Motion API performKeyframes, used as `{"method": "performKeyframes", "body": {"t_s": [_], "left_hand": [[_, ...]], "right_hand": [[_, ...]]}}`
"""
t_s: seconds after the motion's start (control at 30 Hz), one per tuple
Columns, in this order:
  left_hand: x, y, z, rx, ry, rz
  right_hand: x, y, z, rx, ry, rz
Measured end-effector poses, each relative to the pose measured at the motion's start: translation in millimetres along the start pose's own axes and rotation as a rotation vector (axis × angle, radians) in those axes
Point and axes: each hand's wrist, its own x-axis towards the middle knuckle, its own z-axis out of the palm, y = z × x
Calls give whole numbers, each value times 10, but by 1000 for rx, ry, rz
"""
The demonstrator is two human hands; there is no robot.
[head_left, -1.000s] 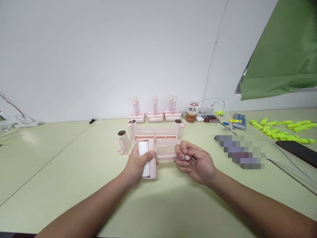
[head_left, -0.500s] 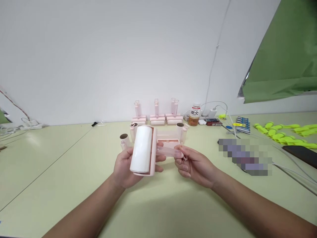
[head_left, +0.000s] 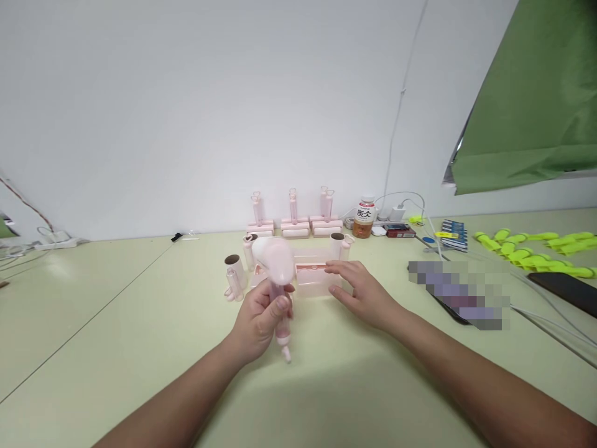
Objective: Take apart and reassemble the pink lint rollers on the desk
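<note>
The lint roller [head_left: 276, 274] has swung upright, blurred, its handle now gripped in the left hand [head_left: 259, 317]. The right hand [head_left: 361, 289] has let go and rests open-fingered on a clear pink cover [head_left: 317, 283]. Cardboard-cored rolls [head_left: 233, 274] stand behind, a bottle [head_left: 364, 218] further back.

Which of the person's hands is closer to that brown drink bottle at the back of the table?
Right. The right hand lies in front of the bottle, slightly left. The left hand holds the pink lint roller, farther left and nearer the person.
</note>
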Motion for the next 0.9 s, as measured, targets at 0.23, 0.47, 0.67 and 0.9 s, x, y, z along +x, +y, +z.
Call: {"method": "performKeyframes", "body": {"t_s": [0.23,0.47,0.67,0.9], "left_hand": [[-16,-63,51,228,21,-62],[-34,-72,65,383,9,-57],[-35,-50,60,408,-52,-27],[-62,-59,74,626,-161,-22]], "right_hand": [[22,11,73,-250,-231,-159],[-39,-95,2,-275,-236,-36],[14,-147,-228,302,158,229],[-39,-209,-275,889,285,174]]}}
